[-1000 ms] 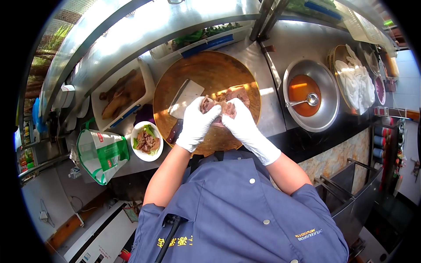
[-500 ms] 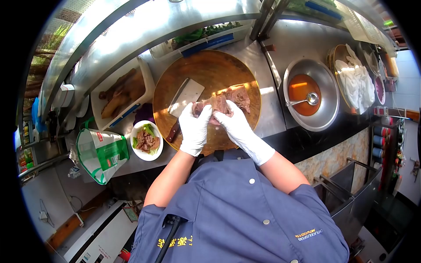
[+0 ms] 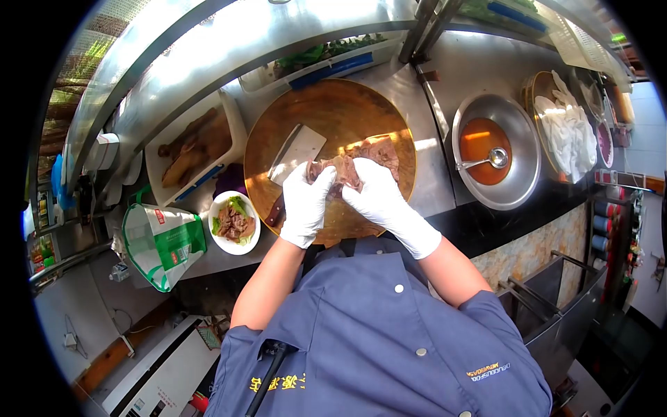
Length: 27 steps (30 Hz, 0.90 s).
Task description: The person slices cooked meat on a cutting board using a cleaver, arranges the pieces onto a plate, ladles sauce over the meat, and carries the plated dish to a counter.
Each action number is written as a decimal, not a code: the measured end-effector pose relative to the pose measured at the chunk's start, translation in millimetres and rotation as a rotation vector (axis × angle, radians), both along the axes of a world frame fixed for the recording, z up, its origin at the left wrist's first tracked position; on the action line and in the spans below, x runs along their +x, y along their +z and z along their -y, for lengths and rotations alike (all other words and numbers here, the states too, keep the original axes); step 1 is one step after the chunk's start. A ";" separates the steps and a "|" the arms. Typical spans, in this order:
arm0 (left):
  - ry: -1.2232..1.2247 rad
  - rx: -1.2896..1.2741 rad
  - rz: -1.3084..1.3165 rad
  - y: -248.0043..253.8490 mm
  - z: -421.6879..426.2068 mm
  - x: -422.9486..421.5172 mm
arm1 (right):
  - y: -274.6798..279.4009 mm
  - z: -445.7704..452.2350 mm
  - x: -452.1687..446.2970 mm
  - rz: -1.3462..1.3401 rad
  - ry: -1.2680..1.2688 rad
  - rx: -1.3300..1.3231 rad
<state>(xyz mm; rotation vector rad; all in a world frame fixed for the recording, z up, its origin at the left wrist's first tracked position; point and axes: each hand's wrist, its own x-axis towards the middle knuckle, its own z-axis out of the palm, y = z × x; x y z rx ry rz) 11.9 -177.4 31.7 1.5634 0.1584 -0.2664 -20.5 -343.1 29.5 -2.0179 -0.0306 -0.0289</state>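
Note:
Both my hands wear white gloves and grip one piece of cooked meat point(image 3: 338, 172) above the round wooden chopping board point(image 3: 306, 104). My left hand point(image 3: 306, 203) is closed on the left end of the meat. On its right end, my right hand point(image 3: 375, 194) is closed with the thumb against it. Another chunk of meat point(image 3: 381, 151) lies on the board just beyond my right hand. A cleaver point(image 3: 297, 151) rests flat on the board beyond my left hand, its dark wooden handle point(image 3: 276, 210) partly hidden behind that hand.
Left of the board stand a white bowl point(image 3: 254, 240) of sliced meat and lettuce, a green-and-white bag point(image 3: 167, 243) and a white tray point(image 3: 238, 132) of larger cooked meat. To the right, a steel basin point(image 3: 526, 149) holds reddish sauce and a ladle point(image 3: 497, 158). White cloths point(image 3: 566, 135) lie beyond.
My hands have shifted slightly, and my right hand has turned and moved a little right along the meat. Both still hold it. The cleaver and bowl stay in place.

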 end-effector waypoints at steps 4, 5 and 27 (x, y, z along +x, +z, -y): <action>0.013 -0.128 -0.219 6.8 1.1 2.5 | -7.3 11.4 3.4 0.107 0.087 -0.172; 0.013 -0.163 -0.255 6.4 -0.1 4.2 | -9.9 15.0 4.2 0.126 0.117 -0.217; -0.020 -0.053 -0.190 -8.6 -3.2 27.7 | -19.1 5.6 28.6 -0.236 0.016 0.175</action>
